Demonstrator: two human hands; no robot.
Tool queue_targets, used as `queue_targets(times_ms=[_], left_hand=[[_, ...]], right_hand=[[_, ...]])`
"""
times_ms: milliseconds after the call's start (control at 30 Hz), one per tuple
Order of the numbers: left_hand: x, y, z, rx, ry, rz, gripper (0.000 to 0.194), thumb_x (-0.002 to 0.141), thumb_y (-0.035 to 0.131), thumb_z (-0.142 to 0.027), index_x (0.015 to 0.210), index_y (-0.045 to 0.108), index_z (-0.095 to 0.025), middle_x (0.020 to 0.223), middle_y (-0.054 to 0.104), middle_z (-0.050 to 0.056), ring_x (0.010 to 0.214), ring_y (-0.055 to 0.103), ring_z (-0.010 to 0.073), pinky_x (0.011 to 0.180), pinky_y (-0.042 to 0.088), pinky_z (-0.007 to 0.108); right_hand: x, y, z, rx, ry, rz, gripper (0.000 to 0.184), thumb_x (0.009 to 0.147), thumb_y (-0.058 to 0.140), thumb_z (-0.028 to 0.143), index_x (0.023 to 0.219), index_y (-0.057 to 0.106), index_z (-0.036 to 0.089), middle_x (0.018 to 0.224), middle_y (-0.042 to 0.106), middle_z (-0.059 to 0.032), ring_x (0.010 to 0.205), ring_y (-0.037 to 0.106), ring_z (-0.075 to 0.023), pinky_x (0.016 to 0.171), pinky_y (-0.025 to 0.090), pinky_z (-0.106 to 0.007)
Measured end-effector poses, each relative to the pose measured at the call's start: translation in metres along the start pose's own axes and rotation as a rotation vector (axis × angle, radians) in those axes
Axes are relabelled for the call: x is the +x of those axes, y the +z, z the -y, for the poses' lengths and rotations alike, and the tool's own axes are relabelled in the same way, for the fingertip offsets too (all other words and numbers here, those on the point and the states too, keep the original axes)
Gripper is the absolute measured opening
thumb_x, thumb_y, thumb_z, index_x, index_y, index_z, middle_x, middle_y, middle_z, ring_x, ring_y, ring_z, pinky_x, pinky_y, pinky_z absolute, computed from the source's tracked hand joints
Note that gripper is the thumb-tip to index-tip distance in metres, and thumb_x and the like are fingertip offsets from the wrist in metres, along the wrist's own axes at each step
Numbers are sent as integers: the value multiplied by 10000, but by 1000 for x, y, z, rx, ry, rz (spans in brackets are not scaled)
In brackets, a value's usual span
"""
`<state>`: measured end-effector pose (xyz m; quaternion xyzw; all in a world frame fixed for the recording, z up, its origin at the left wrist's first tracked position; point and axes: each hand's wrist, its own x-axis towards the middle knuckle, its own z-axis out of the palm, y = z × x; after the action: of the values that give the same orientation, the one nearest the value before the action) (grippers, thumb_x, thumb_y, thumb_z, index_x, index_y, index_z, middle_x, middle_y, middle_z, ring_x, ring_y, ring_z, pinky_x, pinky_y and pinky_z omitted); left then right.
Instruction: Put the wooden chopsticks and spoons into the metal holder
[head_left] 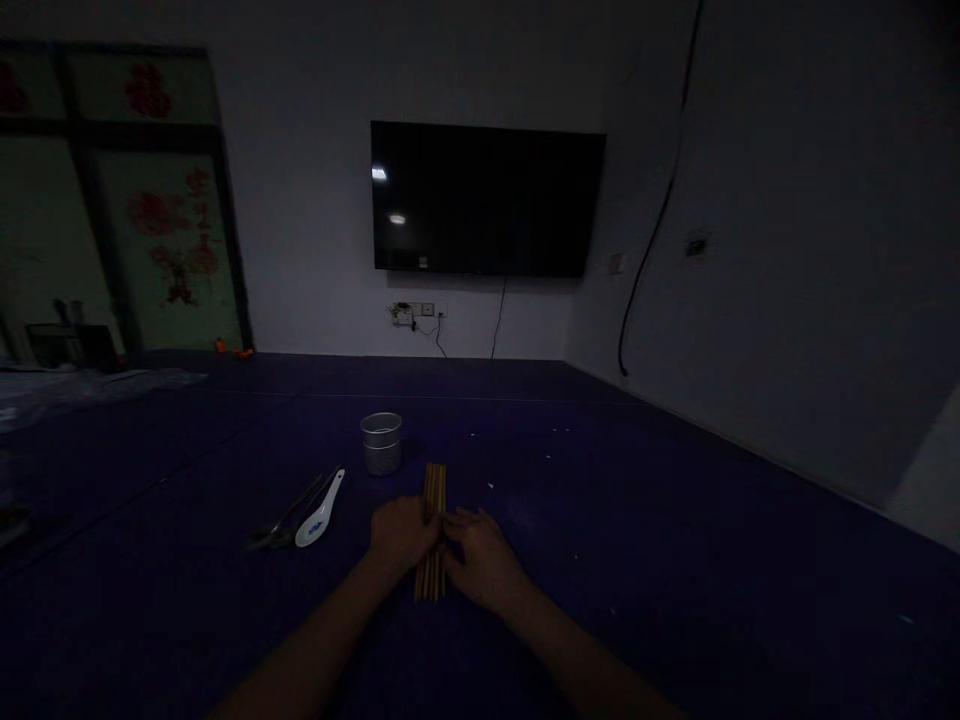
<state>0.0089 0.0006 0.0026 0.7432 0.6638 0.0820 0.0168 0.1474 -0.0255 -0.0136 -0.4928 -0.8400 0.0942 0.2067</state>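
A bundle of several light wooden chopsticks [430,582] lies lengthwise on the dark blue surface in front of me. From the left, my left hand [403,535] is closed around its middle. My right hand [484,555] presses in from the other side, thumb and fingertips against the sticks. The hands hide the bundle's middle part. Just beyond my left hand stands a silvery cylindrical holder [382,446], upright. Left of it lie a white spoon [319,512] with a blue mark and some dark metal spoons [281,530], dim and hard to tell apart.
The blue surface [675,580] reaches to the wall, with small white scraps scattered on it. Clear plastic sheeting [105,390] lies at the far left. A black television [487,200] hangs on the back wall, and a dark cable [664,210] runs down the right wall.
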Motion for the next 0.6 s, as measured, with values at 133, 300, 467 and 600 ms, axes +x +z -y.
queue_targets(times_ms=[133,300,467,600], left_hand=[[0,-1,-3,-8,-24,-14,502,869,323,-479,975,683,-147,952,708,152,939,659,288,779,488,364],[0,-1,-5,-22,-55,1,485,857,346,-467,982,688,-145,970,706,161,943,658,288,772,490,363],[1,-2,-5,-26,-55,9,457,856,353,-445,972,688,-156,972,710,145,934,661,283,770,488,357],[0,-1,-3,-15,-44,9,473,867,341,-465,975,679,-152,977,707,140,936,660,278,770,485,347]], right_hand=[[-1,-1,1,33,-2,-1,428,812,466,225,1224,584,228,1309,563,-60,1240,454,-272,1082,198,-504],[-2,0,0,26,-1,-15,413,805,483,227,1201,600,242,1297,574,-58,1245,450,-277,1077,208,-500],[-2,-2,0,32,-14,-21,417,803,486,216,1203,598,250,1276,590,-59,1230,468,-276,1071,216,-505],[-1,-1,-1,41,-24,-18,438,800,488,213,1226,585,251,1291,579,-57,1231,466,-280,1072,218,-499]])
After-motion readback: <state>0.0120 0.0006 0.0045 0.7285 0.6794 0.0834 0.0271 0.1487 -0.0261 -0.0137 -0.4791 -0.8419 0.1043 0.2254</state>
